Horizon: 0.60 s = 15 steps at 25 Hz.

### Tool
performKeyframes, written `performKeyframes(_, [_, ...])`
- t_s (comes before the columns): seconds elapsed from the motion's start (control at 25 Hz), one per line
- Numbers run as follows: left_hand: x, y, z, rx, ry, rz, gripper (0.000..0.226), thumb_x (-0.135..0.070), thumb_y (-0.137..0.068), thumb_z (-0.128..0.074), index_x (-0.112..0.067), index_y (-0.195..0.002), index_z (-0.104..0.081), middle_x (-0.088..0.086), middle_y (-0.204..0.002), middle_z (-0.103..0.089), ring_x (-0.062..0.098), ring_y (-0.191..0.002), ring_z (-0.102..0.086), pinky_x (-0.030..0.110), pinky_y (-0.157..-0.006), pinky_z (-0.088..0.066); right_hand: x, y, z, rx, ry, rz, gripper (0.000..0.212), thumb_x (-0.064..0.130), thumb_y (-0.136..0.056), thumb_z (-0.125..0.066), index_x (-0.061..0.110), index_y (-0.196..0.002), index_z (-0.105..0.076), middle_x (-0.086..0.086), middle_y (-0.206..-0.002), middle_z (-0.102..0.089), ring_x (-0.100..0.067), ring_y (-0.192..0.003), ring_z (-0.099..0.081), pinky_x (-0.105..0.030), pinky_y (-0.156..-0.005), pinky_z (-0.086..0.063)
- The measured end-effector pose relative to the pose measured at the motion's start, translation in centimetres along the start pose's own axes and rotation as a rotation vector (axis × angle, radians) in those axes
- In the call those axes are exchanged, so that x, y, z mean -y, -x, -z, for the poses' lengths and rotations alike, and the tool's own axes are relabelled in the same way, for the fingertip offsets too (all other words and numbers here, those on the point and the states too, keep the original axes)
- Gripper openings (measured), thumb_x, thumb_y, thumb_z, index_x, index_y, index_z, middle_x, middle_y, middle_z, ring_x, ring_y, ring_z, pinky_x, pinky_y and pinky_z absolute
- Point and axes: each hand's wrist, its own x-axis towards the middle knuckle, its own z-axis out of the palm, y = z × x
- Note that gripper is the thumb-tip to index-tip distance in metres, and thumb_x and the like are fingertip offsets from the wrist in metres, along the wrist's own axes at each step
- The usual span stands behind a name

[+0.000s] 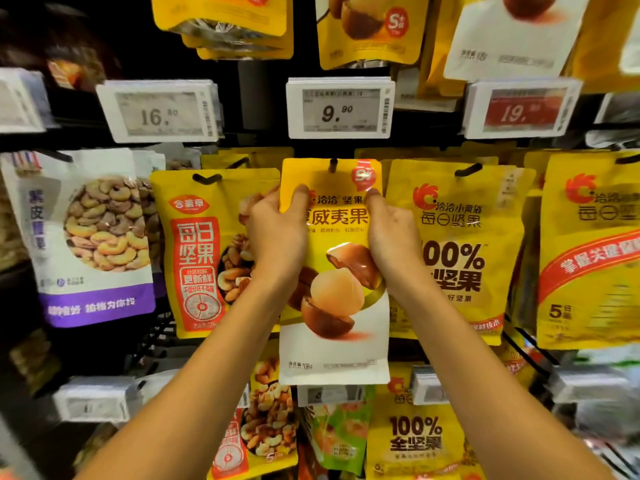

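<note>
A yellow and white pouch of macadamia nuts (334,344) hangs in front of me, its top hole on a black display hook (333,164). My left hand (277,233) grips the pouch's upper left edge, thumb on the front. My right hand (391,237) grips the upper right edge the same way. Both forearms reach up from the bottom of the view.
Neighbouring pouches hang on hooks: mixed nuts (197,254) to the left, cashews (90,237) further left, yellow nut packs (460,251) to the right. Price tags (339,109) line the rail above. More packs hang above and below.
</note>
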Motion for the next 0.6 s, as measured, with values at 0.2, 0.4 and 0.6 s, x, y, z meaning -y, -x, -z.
performKeyframes(0.2, [3.0,2.5,1.0,0.013,-0.188,-0.187,0.027,-0.027,-0.093,-0.056,-0.014,-0.116,-0.050,-0.009,-0.101,-0.058,0.006,-0.097,-0.053,0.002,-0.078,-0.037,-2.9,1.6,-0.5,-0.082,0.048,0.215,0.025,0.032,-0.098,-0.042,0.021,-0.081,-0.056,0.006,-0.073,-0.059,0.010,-0.065,-0.051,-0.007,-0.057,-0.038])
performKeyframes(0.4, [5.2,6.5,6.2,-0.023,-0.235,-0.107,0.027,-0.026,-0.093,-0.054,-0.016,-0.118,-0.056,0.001,-0.117,-0.059,0.006,-0.099,-0.056,0.024,-0.086,-0.046,-6.5,6.8,1.8,-0.221,0.155,0.358,0.033,0.022,-0.093,-0.045,0.003,-0.119,-0.053,-0.003,-0.114,-0.047,-0.012,-0.102,-0.049,-0.007,-0.083,-0.039])
performKeyframes(0.6, [6.5,17.7,13.2,-0.044,-0.132,0.245,0.022,-0.010,-0.095,-0.049,-0.020,-0.080,-0.062,-0.005,-0.066,-0.065,0.011,-0.062,-0.061,0.023,-0.063,-0.051,-9.8,16.4,2.1,0.303,-0.105,0.049,0.020,0.021,-0.098,-0.038,0.025,-0.090,-0.055,0.011,-0.067,-0.061,-0.005,-0.058,-0.059,-0.023,-0.060,-0.051])
